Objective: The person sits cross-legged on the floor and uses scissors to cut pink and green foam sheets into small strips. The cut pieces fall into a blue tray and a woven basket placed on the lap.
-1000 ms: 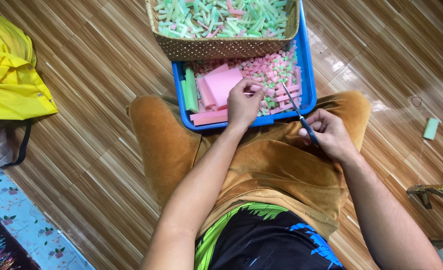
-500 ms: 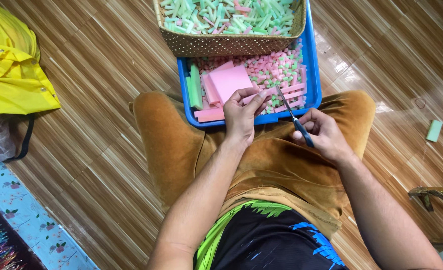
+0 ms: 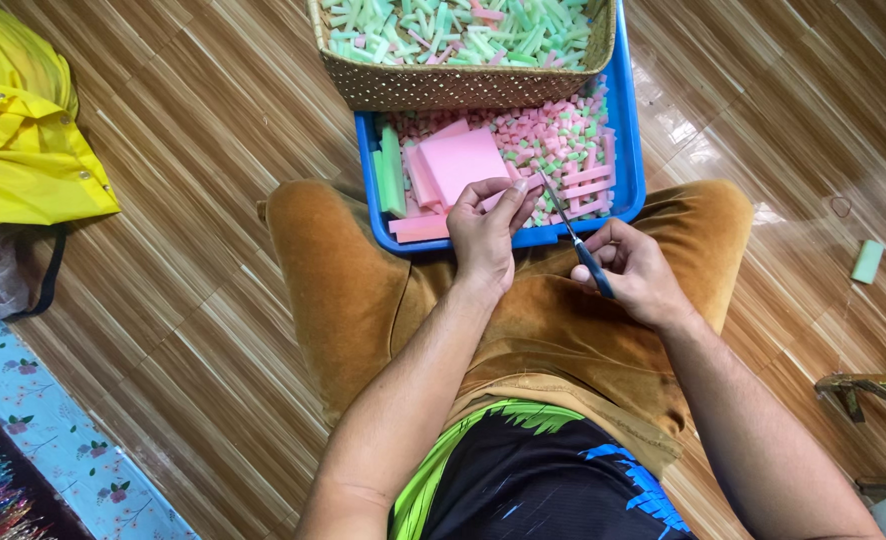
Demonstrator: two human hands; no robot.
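Note:
I sit cross-legged on a wooden floor with a blue tray [image 3: 625,170] in front of my knees. It holds pink foam sheets [image 3: 458,162], green foam strips [image 3: 393,170] and several small pink and green foam cubes [image 3: 553,135]. My left hand [image 3: 488,232] rests at the tray's near edge, fingers pinching a thin pink foam strip [image 3: 503,196]. My right hand [image 3: 635,270] grips blue-handled scissors [image 3: 575,236], blades pointing toward that strip over the tray.
A woven basket [image 3: 463,88] full of green and pink foam sticks sits on the tray's far end. A yellow bag [image 3: 23,130] lies at the left, a floral mat [image 3: 63,450] at the lower left, a loose green foam piece [image 3: 868,261] at the right.
My left hand has drawn back from the pink sheets to the tray's near edge, now pinching a pink strip. The right hand with the scissors stays beside it.

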